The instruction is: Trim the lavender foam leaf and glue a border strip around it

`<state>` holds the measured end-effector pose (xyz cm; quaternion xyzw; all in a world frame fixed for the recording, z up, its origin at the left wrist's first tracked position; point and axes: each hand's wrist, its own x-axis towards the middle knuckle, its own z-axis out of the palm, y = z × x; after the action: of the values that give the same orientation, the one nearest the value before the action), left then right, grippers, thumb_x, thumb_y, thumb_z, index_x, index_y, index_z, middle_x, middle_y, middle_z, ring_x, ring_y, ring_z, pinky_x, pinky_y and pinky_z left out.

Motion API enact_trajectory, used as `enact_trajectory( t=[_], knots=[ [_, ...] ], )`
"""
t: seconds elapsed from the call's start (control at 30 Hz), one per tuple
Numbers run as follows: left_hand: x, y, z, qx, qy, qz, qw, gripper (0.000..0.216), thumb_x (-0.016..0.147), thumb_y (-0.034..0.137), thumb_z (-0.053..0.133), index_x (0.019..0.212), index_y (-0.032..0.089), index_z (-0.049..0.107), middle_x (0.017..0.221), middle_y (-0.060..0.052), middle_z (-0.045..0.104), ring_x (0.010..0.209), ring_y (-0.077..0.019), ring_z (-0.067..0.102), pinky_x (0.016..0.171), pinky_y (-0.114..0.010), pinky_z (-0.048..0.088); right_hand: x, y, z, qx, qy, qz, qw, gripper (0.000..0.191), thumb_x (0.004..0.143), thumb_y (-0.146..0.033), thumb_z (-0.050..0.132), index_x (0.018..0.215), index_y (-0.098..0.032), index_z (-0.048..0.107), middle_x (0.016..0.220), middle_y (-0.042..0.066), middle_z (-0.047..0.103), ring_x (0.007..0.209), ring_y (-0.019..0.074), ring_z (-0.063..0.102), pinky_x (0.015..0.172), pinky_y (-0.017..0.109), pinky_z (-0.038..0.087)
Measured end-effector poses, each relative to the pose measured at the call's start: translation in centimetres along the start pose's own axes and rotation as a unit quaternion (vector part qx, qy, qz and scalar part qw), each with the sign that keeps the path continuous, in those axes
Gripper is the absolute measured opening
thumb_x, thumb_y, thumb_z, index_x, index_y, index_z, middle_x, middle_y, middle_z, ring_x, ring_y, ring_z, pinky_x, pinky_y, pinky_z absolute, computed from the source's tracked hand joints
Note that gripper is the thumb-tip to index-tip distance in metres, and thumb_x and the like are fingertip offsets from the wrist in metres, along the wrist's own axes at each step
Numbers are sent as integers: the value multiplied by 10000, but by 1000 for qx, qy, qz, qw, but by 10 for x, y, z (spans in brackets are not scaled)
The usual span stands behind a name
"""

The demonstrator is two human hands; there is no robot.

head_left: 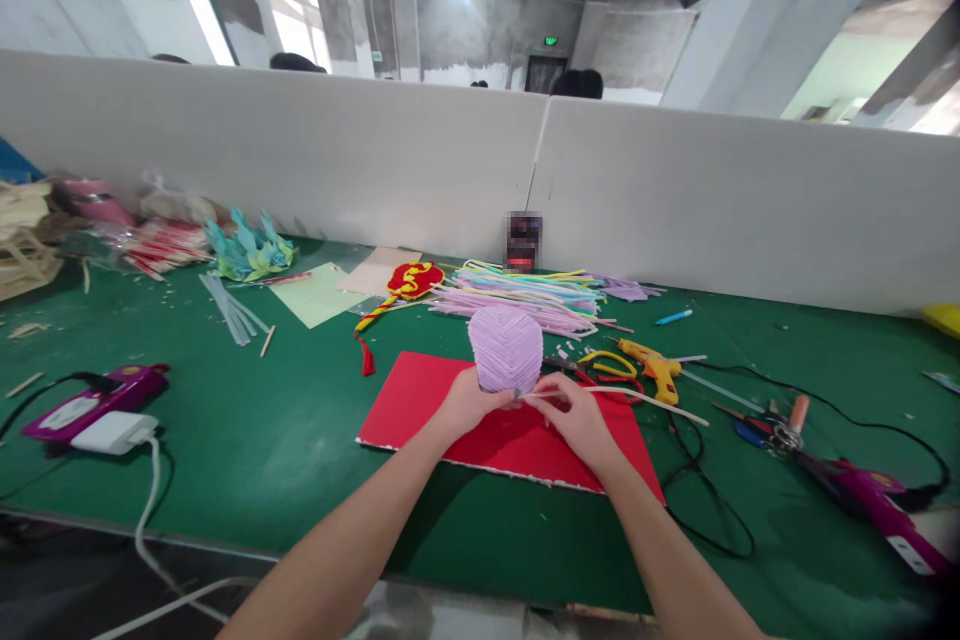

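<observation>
A lilac, rounded piece [506, 345] made of pipe cleaners laid side by side stands upright above the red board [420, 390]. My left hand [476, 400] is closed on its lower left edge. Close beside it, my right hand [574, 410] pinches a pale pipe cleaner [645, 397] at the base of the piece, and the strand's free end stretches out to the right. The fingertips of both hands nearly meet and partly hide the join. Just behind my right hand lie red-handled scissors [634, 388] and a yellow-handled tool [607, 365].
A heap of pastel pipe cleaners [517, 298] lies behind the board. To the right are a yellow glue gun [652, 370], its black cord and a purple power strip [877, 510]. Another power strip [97, 407] is at left. A white partition [337, 160] borders the green table [285, 460].
</observation>
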<state>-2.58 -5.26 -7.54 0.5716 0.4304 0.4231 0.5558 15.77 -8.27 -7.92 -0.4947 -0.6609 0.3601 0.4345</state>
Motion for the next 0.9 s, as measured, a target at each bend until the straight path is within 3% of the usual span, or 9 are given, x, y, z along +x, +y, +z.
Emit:
enact_trajectory(
  t=[0.2, 0.27, 0.4, 0.6, 0.9],
  knots=[
    [2, -2, 0, -59, 11, -17, 998, 345, 596, 307, 762, 867, 111, 677, 802, -91, 737, 709, -258, 698, 718, -386, 555, 0, -5, -5, 21, 29, -2, 999, 285, 778, -428, 601, 975, -225, 630, 1208, 97, 581, 424, 69, 510, 421, 266, 462],
    [3, -4, 0, -78, 27, -19, 996, 375, 580, 318, 773, 874, 110, 669, 796, -90, 737, 701, -262, 699, 718, -391, 557, 0, -4, -10, 49, 57, 7, 997, 292, 764, -410, 619, 1001, -241, 643, 1254, 102, 558, 372, 45, 469, 366, 257, 430],
    [6, -5, -1, -111, 59, -17, 992, 444, 548, 344, 792, 902, 108, 661, 837, -89, 737, 745, -271, 699, 753, -399, 553, 0, -3, -18, 169, 71, 15, 983, 206, 756, -370, 643, 909, -234, 669, 1129, 71, 643, 398, 48, 481, 393, 238, 439],
    [6, -3, -3, -162, 74, -14, 984, 497, 561, 390, 786, 938, 96, 649, 843, -93, 737, 786, -270, 696, 821, -408, 533, -1, -3, -13, 191, -31, 74, 978, 256, 749, -421, 638, 804, -176, 694, 696, 40, 684, 412, 88, 520, 398, 227, 443],
    [2, 3, 3, -146, 54, -22, 988, 542, 532, 419, 799, 933, 84, 655, 849, -104, 735, 774, -275, 695, 795, -401, 542, 7, 7, -9, 209, 6, 116, 971, 381, 703, -447, 671, 955, -173, 590, 720, 26, 632, 535, 114, 561, 373, 195, 445]
  ],
)
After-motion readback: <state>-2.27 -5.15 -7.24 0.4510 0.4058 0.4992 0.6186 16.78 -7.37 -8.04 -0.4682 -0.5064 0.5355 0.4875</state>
